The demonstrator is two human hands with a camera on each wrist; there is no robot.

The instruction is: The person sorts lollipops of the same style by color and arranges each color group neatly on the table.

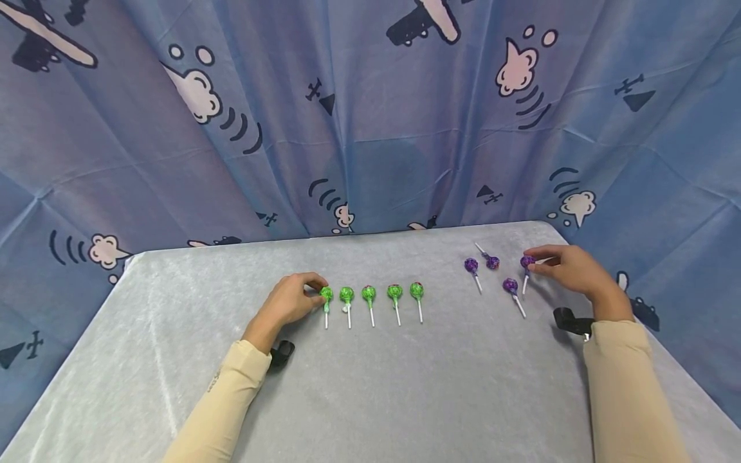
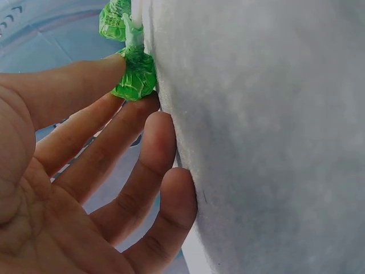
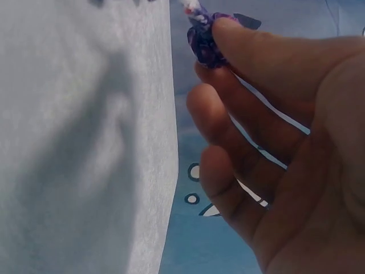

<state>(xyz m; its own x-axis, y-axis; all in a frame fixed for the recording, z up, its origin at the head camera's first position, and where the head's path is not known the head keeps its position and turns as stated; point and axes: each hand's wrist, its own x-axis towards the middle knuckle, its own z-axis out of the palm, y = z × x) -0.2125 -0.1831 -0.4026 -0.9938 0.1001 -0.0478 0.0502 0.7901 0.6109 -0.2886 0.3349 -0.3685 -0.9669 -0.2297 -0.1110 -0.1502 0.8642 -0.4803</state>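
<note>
Thumb and fingers of my left hand pinch the wrapped head of a green lollipop, the leftmost of a row. In the left wrist view that green head sits between thumb and fingertips, close to the tabletop. My right hand grips a purple lollipop by its head, its white stick pointing down toward me. Around it lie three more purple ones: one just below-left, another farther left, and a third with its stick pointing away.
Several green lollipops continue the row to the right, heads away from me and sticks toward me. A grey-white cloth covers the table. Behind its far edge hangs a blue patterned curtain. Black wrist cameras sit under both wrists.
</note>
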